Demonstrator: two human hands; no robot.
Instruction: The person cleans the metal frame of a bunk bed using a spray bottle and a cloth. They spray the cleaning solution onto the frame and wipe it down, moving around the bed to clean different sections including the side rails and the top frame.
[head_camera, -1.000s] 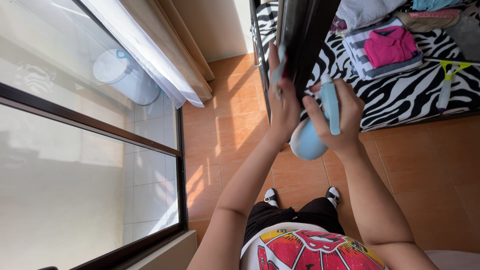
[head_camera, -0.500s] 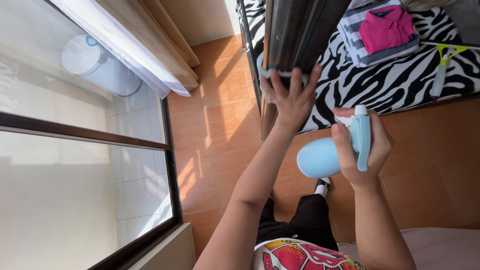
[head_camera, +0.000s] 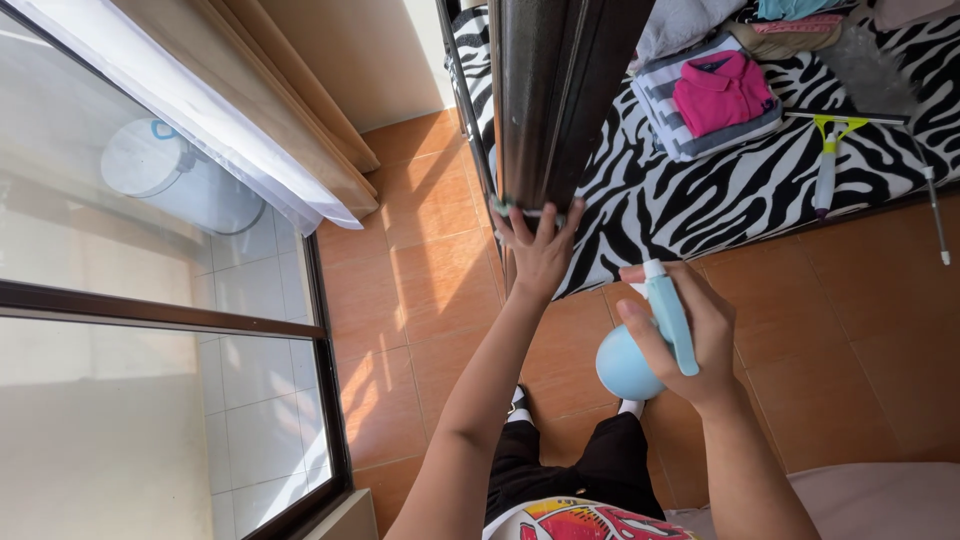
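My left hand (head_camera: 540, 252) is spread flat against the near end of a tall dark glossy panel (head_camera: 545, 95). The edge of a small pale cloth (head_camera: 525, 209) peeks out past its fingertips. My right hand (head_camera: 695, 335) grips a light blue spray bottle (head_camera: 640, 350) by the neck, with the white nozzle pointing up toward the panel. It hangs in the air just right of and below the left hand. Both forearms rise from the bottom of the view.
A zebra-striped bed cover (head_camera: 720, 190) carries folded clothes (head_camera: 715, 95) and a green-handled squeegee (head_camera: 828, 165). A long thin pole (head_camera: 935, 215) lies at the right. The floor is orange tile (head_camera: 430, 270). At the left are a glass door frame (head_camera: 320, 330), curtains (head_camera: 270, 130) and a white bucket (head_camera: 165, 170) outside.
My right hand has carried the spray bottle down and away from the panel. My left hand has slid along the panel's edge to its near end with fingers spread.
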